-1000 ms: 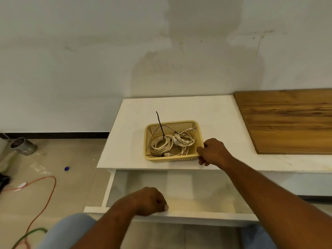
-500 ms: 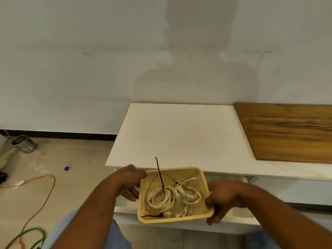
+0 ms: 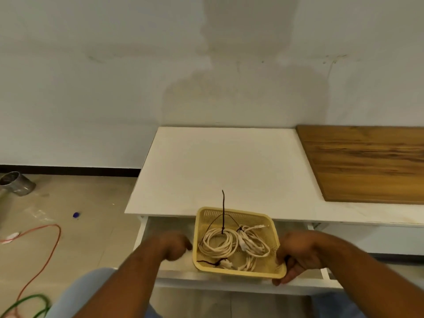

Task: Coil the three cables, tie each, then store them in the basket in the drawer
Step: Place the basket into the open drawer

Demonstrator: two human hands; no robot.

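A yellow plastic basket [image 3: 241,272] sits low inside the open white drawer [image 3: 229,286], below the table's front edge. In it lie coiled white cables [image 3: 218,245] bound with black ties [image 3: 223,210]; one tie end sticks straight up. My right hand [image 3: 298,253] grips the basket's right rim, thumb on top and fingers underneath. My left hand [image 3: 174,245] is blurred, fingers curled, just left of the basket with a narrow gap between them.
The white tabletop [image 3: 224,166] lies behind the drawer, with a wooden board [image 3: 367,164] at its right. On the floor to the left are a metal can [image 3: 17,183], a blue cap [image 3: 76,215], a red cord [image 3: 46,249] and a green cord [image 3: 29,301].
The basket came off the tabletop, was carried forward by both hands and has gone down into the drawer. My left hand has come off the basket's left rim.
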